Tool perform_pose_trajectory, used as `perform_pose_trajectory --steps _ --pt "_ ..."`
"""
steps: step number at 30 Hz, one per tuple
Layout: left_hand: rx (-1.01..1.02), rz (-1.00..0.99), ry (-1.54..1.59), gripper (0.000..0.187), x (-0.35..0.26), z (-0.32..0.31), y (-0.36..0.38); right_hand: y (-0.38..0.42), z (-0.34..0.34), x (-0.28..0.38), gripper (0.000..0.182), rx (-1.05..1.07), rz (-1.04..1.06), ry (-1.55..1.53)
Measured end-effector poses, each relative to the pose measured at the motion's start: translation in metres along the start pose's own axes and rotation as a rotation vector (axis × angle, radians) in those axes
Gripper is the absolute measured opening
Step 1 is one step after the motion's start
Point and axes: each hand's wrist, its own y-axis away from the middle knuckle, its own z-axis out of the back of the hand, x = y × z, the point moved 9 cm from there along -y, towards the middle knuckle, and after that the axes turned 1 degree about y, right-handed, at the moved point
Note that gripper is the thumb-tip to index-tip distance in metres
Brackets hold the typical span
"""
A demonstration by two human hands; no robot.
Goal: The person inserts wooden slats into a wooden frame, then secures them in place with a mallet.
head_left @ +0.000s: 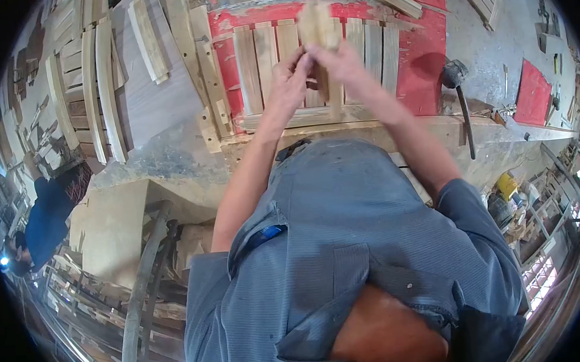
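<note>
Over the work surface, my right hand [341, 63] is closed around pale wooden slats [316, 23], which are smeared by motion. My left hand [290, 82] is right beside it, with thumb and fingers pinched together near the lower part of this wood. What sits between the left fingertips is hidden. Beneath both hands, several upright slats [248, 72] lie side by side against a bottom rail [293, 120], like a slatted wooden panel. A red sheet [422, 76] shows under and around them.
A black-headed mallet [455, 74] lies to the right, its handle pointing toward me. Long wooden strips [209, 74] and a grey board [157, 89] lie to the left. Another red piece [533, 93] is at far right. A person in blue [46, 217] is at far left.
</note>
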Motion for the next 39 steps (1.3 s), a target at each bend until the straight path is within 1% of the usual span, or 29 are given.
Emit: perform_pose_trajectory --steps 1,2,4,5,7,8,9,10,11,12,13,14,15,16,17,18,20,22,24,26,28,29,30,32,34,35,37,38,39 --pt "0.021 0.062 0.06 0.035 0.006 0.001 0.002 0.007 -0.018 -0.001 0.038 -0.002 0.073 0.003" --pt "-0.057 0.074 0.018 0.032 0.007 0.017 0.011 0.007 -0.019 -0.006 0.038 -0.006 0.076 0.005" --pt "-0.051 0.113 0.062 0.03 0.009 0.036 0.023 0.015 -0.046 -0.011 0.032 0.23 0.035 0.147" --pt "-0.048 0.15 0.105 0.028 0.012 0.046 0.028 0.017 -0.052 -0.013 0.032 0.22 0.034 0.142" --pt "-0.035 0.124 0.062 0.023 0.015 0.064 0.025 0.011 -0.062 -0.018 0.03 0.202 -0.001 0.099" --pt "-0.002 0.159 0.128 0.02 0.014 0.065 0.029 0.014 -0.067 -0.014 0.026 0.202 0.021 0.005" --pt "0.031 0.198 0.195 0.016 0.013 0.065 0.031 0.011 -0.071 -0.015 0.026 0.198 0.026 0.006" --pt "0.007 0.199 0.142 0.012 0.012 0.074 0.03 0.008 -0.071 -0.01 0.027 0.144 0.047 0.042" --pt "0.012 0.198 0.141 0.012 0.011 0.081 0.025 0.004 -0.069 -0.006 0.027 0.089 0.069 0.08" --pt "-0.036 0.162 -0.019 0.013 0.007 0.096 0.017 0.0 -0.059 -0.009 0.029 -0.001 -0.01 0.175" --pt "-0.081 0.128 -0.178 0.015 0.008 0.111 0.008 -0.005 -0.061 -0.012 0.029 -0.008 -0.017 0.176" --pt "-0.11 0.031 -0.672 0.022 0.0 0.12 -0.006 -0.015 -0.052 -0.006 0.031 -0.147 0.078 0.384" --pt "-0.101 0.039 -0.668 0.022 0.008 0.121 -0.012 -0.022 -0.046 0.001 0.032 -0.283 0.169 0.594" --pt "-0.155 -0.098 -0.896 0.024 -0.006 0.116 -0.014 -0.023 -0.053 0.006 0.023 -0.339 0.302 0.605" --pt "-0.211 -0.246 -1.123 0.026 -0.022 0.108 -0.015 -0.024 -0.057 -0.001 0.023 -0.343 0.298 0.608" --pt "-0.215 -0.179 -1.063 0.027 -0.02 0.106 -0.02 -0.028 -0.063 -0.009 0.024 -0.311 0.264 0.683" --pt "-0.225 -0.149 -1.062 0.024 -0.027 0.097 -0.023 -0.029 -0.073 -0.01 0.025 -0.276 0.226 0.763" --pt "-0.227 -0.114 -1.065 0.02 -0.029 0.095 -0.025 -0.025 -0.094 -0.009 0.028 -0.132 0.302 0.902" --pt "-0.255 -0.194 -1.136 0.02 -0.036 0.095 -0.027 -0.025 -0.096 -0.006 0.029 -0.124 0.29 0.897" --pt "-0.265 -0.182 -1.144 0.02 -0.035 0.098 -0.034 -0.028 -0.094 -0.011 0.03 -0.116 0.273 0.885" --pt "-0.295 -0.171 -1.179 0.02 -0.033 0.098 -0.035 -0.037 -0.088 -0.011 0.029 -0.184 0.304 0.939" --pt "-0.289 -0.166 -1.185 0.02 -0.03 0.098 -0.034 -0.04 -0.089 -0.015 0.029 -0.184 0.296 0.933" --pt "-0.233 -0.155 -1.212 0.024 -0.028 0.097 -0.034 -0.041 -0.093 -0.016 0.027 -0.159 0.322 0.941" --pt "-0.173 -0.156 -1.245 0.028 -0.028 0.099 -0.036 -0.036 -0.091 -0.004 0.026 -0.147 0.351 0.945" --pt "-0.084 -0.217 -1.446 0.019 -0.032 0.092 -0.04 -0.026 -0.085 -0.002 0.024 0.02 0.197 0.855" --pt "-0.072 -0.224 -1.443 0.019 -0.046 0.082 -0.045 -0.027 -0.074 -0.003 0.024 0.009 0.19 0.857" --pt "-0.21 -0.477 -1.288 0.023 -0.088 0.067 -0.044 -0.026 -0.025 -0.007 0.027 -0.299 0.086 0.696" --pt "-0.204 -0.468 -1.281 0.023 -0.079 0.067 -0.059 -0.03 -0.013 -0.014 0.029 -0.326 0.009 0.785" --pt "-0.084 -0.643 -1.269 0.024 -0.072 0.05 -0.08 -0.026 -0.011 -0.019 0.029 -0.33 -0.012 0.787"
